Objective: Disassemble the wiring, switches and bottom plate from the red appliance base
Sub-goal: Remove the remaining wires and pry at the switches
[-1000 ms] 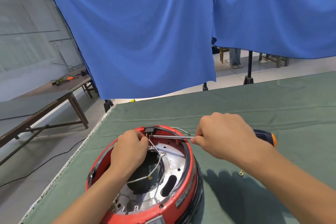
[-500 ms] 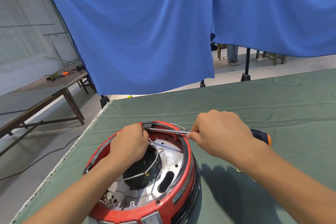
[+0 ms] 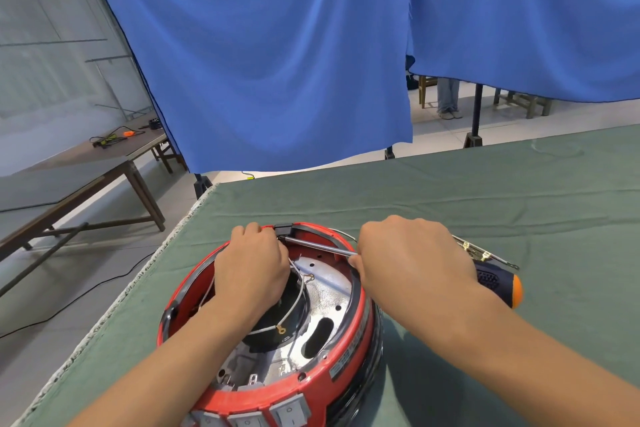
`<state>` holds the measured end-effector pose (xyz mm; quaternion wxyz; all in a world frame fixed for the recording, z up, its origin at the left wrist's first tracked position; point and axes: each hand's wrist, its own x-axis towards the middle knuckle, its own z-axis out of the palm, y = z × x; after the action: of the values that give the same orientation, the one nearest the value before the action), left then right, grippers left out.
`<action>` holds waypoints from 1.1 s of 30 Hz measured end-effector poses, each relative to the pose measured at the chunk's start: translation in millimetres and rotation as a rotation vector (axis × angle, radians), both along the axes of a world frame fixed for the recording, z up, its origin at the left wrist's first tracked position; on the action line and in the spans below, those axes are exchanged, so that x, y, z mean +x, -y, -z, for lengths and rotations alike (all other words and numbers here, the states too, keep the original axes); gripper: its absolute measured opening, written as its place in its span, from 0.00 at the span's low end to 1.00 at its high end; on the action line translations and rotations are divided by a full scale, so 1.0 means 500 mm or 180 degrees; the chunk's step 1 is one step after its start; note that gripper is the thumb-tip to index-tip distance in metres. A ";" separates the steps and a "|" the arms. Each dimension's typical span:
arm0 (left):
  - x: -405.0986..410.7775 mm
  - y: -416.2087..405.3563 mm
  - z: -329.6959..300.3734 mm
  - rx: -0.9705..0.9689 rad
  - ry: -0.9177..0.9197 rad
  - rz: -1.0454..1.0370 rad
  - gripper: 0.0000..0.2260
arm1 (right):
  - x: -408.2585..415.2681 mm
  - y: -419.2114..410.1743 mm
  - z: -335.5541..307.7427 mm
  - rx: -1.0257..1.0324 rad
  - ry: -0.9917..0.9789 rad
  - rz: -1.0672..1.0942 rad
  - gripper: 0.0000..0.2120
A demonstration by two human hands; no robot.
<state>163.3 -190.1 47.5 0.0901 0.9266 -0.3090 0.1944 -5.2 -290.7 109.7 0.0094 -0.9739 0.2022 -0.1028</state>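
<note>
Wiring (image 3: 298, 302) thin and springy, pull at terminals; left hand (image 3: 251, 269) clenched at black clip (image 3: 284, 229) on round red appliance base (image 3: 273, 388), right hand (image 3: 412, 260) grasping orange-black screwdriver (image 3: 498, 282).

Inside the red base (image 3: 332, 367): crowded; left hand (image 3: 251, 274) fills the far-left part, white wires (image 3: 298, 302) arc across the dark central hole.
Far rim: screwdriver shaft (image 3: 317, 246) bars it, held by the right hand (image 3: 412, 263).
Right of base: loose terminal wires (image 3: 485, 255) lie on the table (image 3: 519, 191).
Beyond: green cloth open up to the blue curtain (image 3: 277, 62).
</note>
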 end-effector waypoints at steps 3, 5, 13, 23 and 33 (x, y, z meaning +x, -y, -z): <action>0.001 -0.001 -0.002 -0.0016 -0.0001 -0.0051 0.10 | 0.003 -0.008 -0.006 0.0053 0.0038 0.0047 0.20; 0.000 0.000 -0.004 0.0021 0.0020 -0.0082 0.10 | 0.005 -0.011 -0.006 0.0046 0.0059 0.0076 0.20; -0.008 0.000 -0.010 0.0370 0.0290 -0.0101 0.13 | -0.002 -0.026 -0.018 0.0167 -0.0067 0.0054 0.17; -0.003 -0.002 -0.010 0.0062 -0.0050 -0.0015 0.13 | 0.002 -0.025 -0.019 0.0125 -0.0115 0.0141 0.17; 0.000 -0.006 -0.001 -0.0021 -0.0008 -0.0075 0.11 | 0.009 -0.025 -0.028 -0.0149 -0.0253 -0.0059 0.12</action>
<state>163.4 -186.8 48.2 0.0912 0.9301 -0.2973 0.1952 -0.5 -278.3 123.8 -0.0205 -0.9790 0.1910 -0.0688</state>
